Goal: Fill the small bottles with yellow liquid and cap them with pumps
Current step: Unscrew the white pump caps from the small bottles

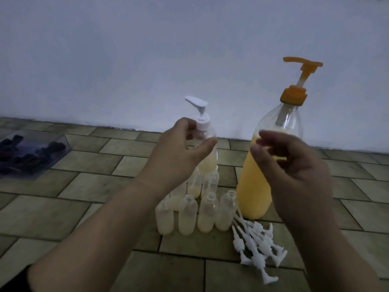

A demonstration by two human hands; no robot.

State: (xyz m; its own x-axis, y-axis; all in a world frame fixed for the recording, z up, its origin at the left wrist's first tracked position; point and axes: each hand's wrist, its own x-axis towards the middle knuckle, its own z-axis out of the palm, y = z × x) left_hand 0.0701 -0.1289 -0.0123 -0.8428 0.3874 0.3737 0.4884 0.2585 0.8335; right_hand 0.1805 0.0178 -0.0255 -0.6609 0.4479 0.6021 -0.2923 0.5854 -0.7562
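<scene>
Left hand (181,148) grips a small clear plastic bottle with a white pump (205,131), raised over the uncapped small bottles (195,211) on the floor (probably just capped). Right hand (294,165) hangs loosely curled, blurry, seemingly empty, near the big yellow-filled orange-pump bottle (259,180). Spare white pumps (259,247) lie close for grabbing.

Pump-capped small bottle (205,142) raised above uncapped bottles (207,213).
</scene>
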